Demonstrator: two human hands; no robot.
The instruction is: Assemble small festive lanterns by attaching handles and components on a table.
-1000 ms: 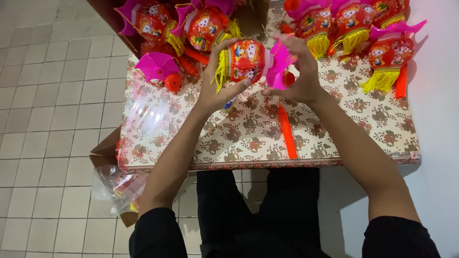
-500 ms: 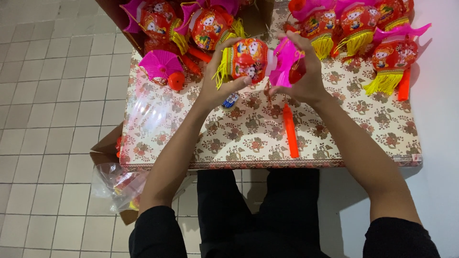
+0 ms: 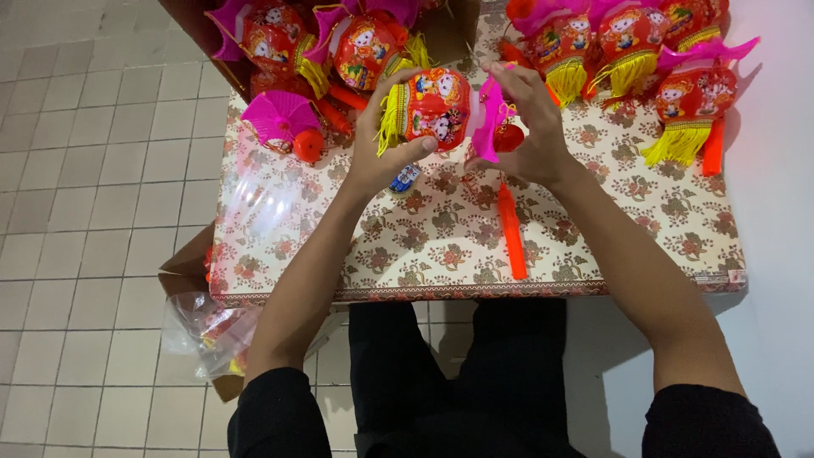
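Observation:
My left hand [image 3: 383, 144] grips a round red toy lantern [image 3: 434, 108] with a yellow fringe on its left end, held sideways above the table. My right hand [image 3: 527, 127] pinches the lantern's pink fan-shaped cap [image 3: 490, 119] against its right end. An orange plastic handle stick [image 3: 510, 231] lies on the table just below my right hand. A small blue-and-white object [image 3: 405, 179] shows under my left wrist.
The table carries a floral cloth [image 3: 424, 246]. Finished lanterns lie at the back left [image 3: 366, 47] and back right [image 3: 691, 93]. A pink cap with an orange knob [image 3: 284, 121] sits at left. A clear plastic bag [image 3: 263, 203] lies on the table; a cardboard box with a bag [image 3: 208, 335] stands on the tiled floor.
Both hands with the lantern have shifted slightly away from me and closer together; the pink cap now sits tighter against the lantern's end.

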